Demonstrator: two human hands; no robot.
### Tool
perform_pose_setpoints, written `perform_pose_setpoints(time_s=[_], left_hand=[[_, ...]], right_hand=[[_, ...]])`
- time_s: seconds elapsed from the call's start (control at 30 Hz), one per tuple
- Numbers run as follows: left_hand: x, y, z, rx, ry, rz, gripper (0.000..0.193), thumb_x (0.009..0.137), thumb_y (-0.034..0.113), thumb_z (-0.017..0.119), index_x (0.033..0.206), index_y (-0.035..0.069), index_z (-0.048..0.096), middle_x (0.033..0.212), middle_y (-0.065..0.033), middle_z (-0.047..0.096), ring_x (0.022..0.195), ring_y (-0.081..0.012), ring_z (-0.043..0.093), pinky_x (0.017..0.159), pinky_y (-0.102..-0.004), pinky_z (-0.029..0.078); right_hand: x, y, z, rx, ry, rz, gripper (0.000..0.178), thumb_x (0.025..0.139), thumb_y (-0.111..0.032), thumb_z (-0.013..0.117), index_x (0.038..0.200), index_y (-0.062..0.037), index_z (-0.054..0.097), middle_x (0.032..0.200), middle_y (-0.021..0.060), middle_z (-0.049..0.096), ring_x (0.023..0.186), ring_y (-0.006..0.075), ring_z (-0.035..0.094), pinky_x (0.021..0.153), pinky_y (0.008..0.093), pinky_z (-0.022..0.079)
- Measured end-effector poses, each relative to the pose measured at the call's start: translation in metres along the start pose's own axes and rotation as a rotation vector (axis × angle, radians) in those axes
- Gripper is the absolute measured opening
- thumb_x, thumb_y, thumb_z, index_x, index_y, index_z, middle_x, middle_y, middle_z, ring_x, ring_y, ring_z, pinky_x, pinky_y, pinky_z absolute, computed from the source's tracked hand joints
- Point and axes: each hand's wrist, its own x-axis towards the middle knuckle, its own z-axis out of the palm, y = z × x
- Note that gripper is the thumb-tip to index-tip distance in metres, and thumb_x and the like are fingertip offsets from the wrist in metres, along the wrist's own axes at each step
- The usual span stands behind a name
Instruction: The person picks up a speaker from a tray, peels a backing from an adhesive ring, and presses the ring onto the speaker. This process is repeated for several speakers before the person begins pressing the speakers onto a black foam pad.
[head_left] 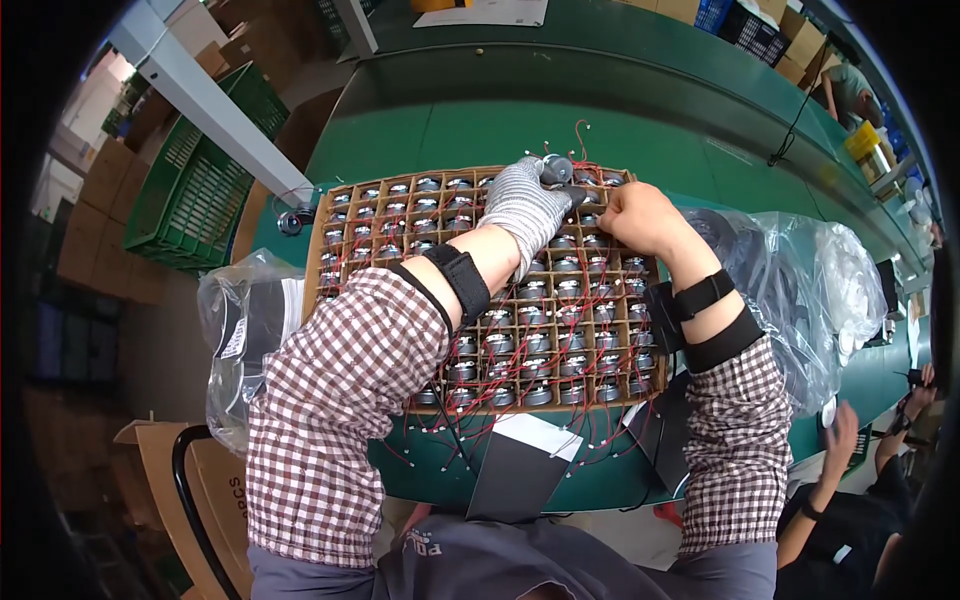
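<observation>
A cardboard tray (313, 240) with a grid of dividers lies in front of me, its cells filled with small round dark speakers (538, 290) trailing thin red wires. My left hand (527, 205), in a grey striped glove with dark fingertips, is closed on one speaker (556, 169) above the tray's far edge. To its right, my bare right hand (645, 218) bends over the far right cells. Its fingers are pressed together, and whatever they pinch is hidden. Red wires (582, 137) with small white connectors stick up beyond the held speaker.
Clear plastic bags (780, 290) are heaped right of the tray; another bag (235, 330) lies left. A loose speaker (291, 222) sits by a grey post (215, 105). Green crates (190, 215) stand at left. Another person's hand (843, 440) shows at lower right.
</observation>
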Motion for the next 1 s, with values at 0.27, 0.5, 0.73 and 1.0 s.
perform_pose_setpoints(time_s=[0.27, 0.5, 0.73, 1.0], left_hand=[[-0.009, 0.009, -0.007, 0.213, -0.030, 0.173, 0.039, 0.066, 0.032, 0.075, 0.088, 0.002, 0.062, 0.080, -0.0163, 0.064, 0.078, -0.0281, 0.062, 0.072, -0.0352, 0.048], [-0.006, 0.010, -0.002, 0.363, 0.001, 0.232, 0.041, 0.071, 0.034, 0.070, 0.096, 0.003, 0.060, 0.087, -0.0184, 0.063, 0.083, -0.0325, 0.061, 0.073, -0.0391, 0.049], [-0.005, 0.020, 0.001, 0.512, -0.086, 0.216, 0.036, 0.073, 0.024, 0.065, 0.100, 0.002, 0.058, 0.093, -0.0175, 0.063, 0.086, -0.0337, 0.062, 0.075, -0.0419, 0.050], [-0.004, -0.010, -0.011, 0.543, -0.180, 0.356, 0.035, 0.076, 0.029, 0.062, 0.100, 0.003, 0.058, 0.091, -0.0191, 0.062, 0.086, -0.0354, 0.059, 0.077, -0.0431, 0.047]], right_hand=[[0.008, 0.013, -0.015, 0.199, 0.051, -0.025, 0.023, 0.073, -0.021, 0.067, 0.067, 0.0005, 0.060, 0.060, 0.0097, 0.058, 0.057, 0.0181, 0.055, 0.057, 0.0320, 0.045], [0.029, -0.005, -0.010, 0.311, 0.175, -0.190, 0.017, 0.073, -0.017, 0.066, 0.074, -0.0001, 0.062, 0.065, 0.0078, 0.061, 0.061, 0.0165, 0.057, 0.060, 0.0309, 0.046], [0.042, -0.021, -0.003, 0.219, 0.377, -0.297, 0.015, 0.069, -0.011, 0.065, 0.079, -0.0006, 0.063, 0.070, 0.0091, 0.062, 0.066, 0.0161, 0.059, 0.064, 0.0295, 0.047], [0.035, -0.013, -0.003, 0.264, 0.220, -0.228, 0.012, 0.069, -0.012, 0.062, 0.073, -0.0001, 0.063, 0.068, 0.0119, 0.062, 0.065, 0.0217, 0.060, 0.063, 0.0320, 0.048]])
